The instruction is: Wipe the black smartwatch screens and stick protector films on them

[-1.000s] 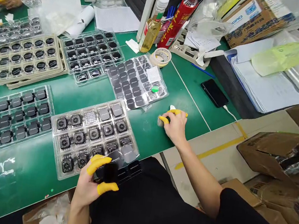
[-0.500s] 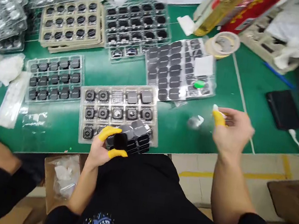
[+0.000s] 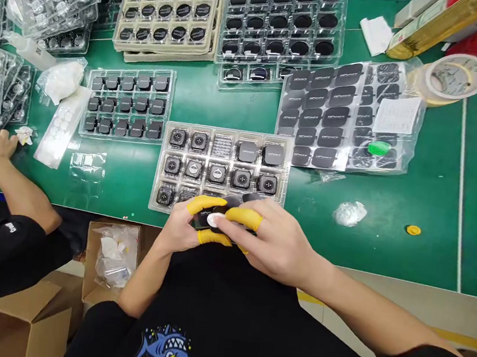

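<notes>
Green work table [image 3: 212, 108] fills most of the view. Near its front edge lies a pale plastic tray [image 3: 154, 191] of square black units [image 3: 242, 178]. Both hands meet low over the tray's front rim, so a loose pinch could, by the look of it, drop what they hold onto those units or off the edge. The right hand [image 3: 280, 241] reaches in leftward from the right, back of the hand upward, fingers bent, one bare finger pointing at the work; that uncovered skin might smudge a glossy face. The left hand [image 3: 178, 228] comes up from below, yellow-covered thumb and finger curled toward each other. Between them it grips a dark lettered piece [image 3: 204, 213], partly hidden, at the table's front edge. Smallest is a white wad [image 3: 215, 219], pinched at the right fingertips and seemingly against the dark piece, though contact is unclear; pushing too hard could skid that piece out of the left hand's grip.
</notes>
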Tool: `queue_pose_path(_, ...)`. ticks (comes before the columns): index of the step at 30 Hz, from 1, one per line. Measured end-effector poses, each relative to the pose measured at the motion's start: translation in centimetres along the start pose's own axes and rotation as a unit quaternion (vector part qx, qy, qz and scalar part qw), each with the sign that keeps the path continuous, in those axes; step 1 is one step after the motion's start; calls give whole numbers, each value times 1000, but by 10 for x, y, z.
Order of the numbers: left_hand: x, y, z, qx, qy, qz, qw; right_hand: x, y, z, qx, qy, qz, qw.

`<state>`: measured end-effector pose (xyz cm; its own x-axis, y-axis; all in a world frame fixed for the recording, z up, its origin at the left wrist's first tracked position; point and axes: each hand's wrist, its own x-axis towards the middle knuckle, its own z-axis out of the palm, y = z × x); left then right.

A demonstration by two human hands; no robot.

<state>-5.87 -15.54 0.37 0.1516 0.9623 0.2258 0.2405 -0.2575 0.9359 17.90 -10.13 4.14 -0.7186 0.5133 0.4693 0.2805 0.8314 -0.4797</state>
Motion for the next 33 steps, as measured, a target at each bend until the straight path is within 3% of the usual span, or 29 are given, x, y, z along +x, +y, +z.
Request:
queue_pose_path(4,-1,0,0,-4,20,-28,999,1,1,0,-9,17,27,999)
queue_pose_path(10,-1,-2,-4,-19,5,-26,999,10,-3,-1,-5,-21,-75,997)
queue_pose_path(14,0,-5,-5,-42,11,-24,999,17,5,1,-70,15,-65,995)
queue_pose_path(19,-5,-12,-5,-39,14,-54,998,24,10,-2,5,-51,-113,992)
queue_pose_path(25,-4,-14,-7,-57,17,-57,997,36,17,-1,-100,-20,-124,987)
queue_pose_path(30,-6,-15,-8,-66,30,-59,996,40,15,-3,-10,-46,-168,985)
queue_pose_path(33,-7,-17,-9,-56,24,-63,996,43,13,-2,-27,-40,-179,983)
